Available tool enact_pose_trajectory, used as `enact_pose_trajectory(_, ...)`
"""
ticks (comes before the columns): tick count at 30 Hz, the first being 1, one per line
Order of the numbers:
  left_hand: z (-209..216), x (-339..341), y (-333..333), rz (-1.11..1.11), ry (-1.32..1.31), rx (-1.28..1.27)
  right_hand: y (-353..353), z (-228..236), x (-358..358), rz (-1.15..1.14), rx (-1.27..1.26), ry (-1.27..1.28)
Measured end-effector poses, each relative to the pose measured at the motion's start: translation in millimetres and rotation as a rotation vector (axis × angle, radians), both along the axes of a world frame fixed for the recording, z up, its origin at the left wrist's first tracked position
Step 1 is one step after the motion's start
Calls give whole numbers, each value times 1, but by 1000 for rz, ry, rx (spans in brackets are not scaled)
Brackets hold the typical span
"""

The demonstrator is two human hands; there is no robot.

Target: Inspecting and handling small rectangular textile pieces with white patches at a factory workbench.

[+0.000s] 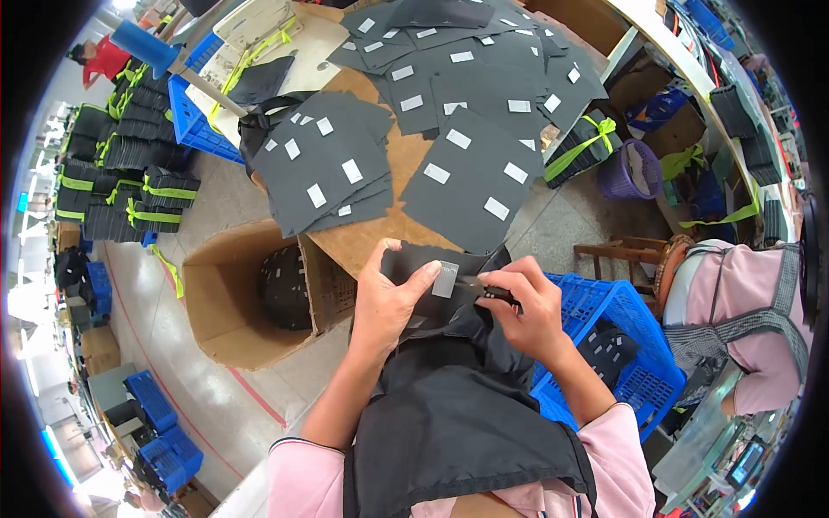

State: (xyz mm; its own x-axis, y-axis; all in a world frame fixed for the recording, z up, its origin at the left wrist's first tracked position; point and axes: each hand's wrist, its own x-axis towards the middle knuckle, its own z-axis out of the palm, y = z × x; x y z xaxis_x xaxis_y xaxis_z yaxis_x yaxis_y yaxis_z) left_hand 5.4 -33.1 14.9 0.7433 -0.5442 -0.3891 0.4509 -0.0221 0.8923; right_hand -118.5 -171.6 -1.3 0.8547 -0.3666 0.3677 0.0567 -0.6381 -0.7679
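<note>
Held over my lap is a dark grey fabric panel [414,259] with a pale rectangular patch [446,281] on it. My left hand [385,298] is closed on the panel's left side, thumb pressed beside the patch. In my right hand [528,304] is a small dark pair of thread snips [499,293], its metal tip at the patch's right edge. Whether the tip touches a thread is too small to tell. Beyond my hands, a stack of similar panels [324,168] lies at left on the table, and a single panel [471,186] lies to its right.
More patched panels [484,78] cover the far end of the brown tabletop [401,229]. An open cardboard box [233,337] stands left of my legs, a blue crate [596,298] right. A person in pink [743,302] works at far right. Tied bundles [121,181] are piled at far left.
</note>
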Motion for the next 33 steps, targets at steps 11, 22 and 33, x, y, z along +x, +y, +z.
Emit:
enact_pose_trajectory(11,2,0,-2,-31,-12,26,-2,1,3,-98,-171,-67)
enact_pose_trajectory(22,0,15,12,32,174,-40,-18,-37,-12,-255,866,233)
enact_pose_trajectory(33,-22,22,26,181,80,36,-17,-45,4,12,1262,256)
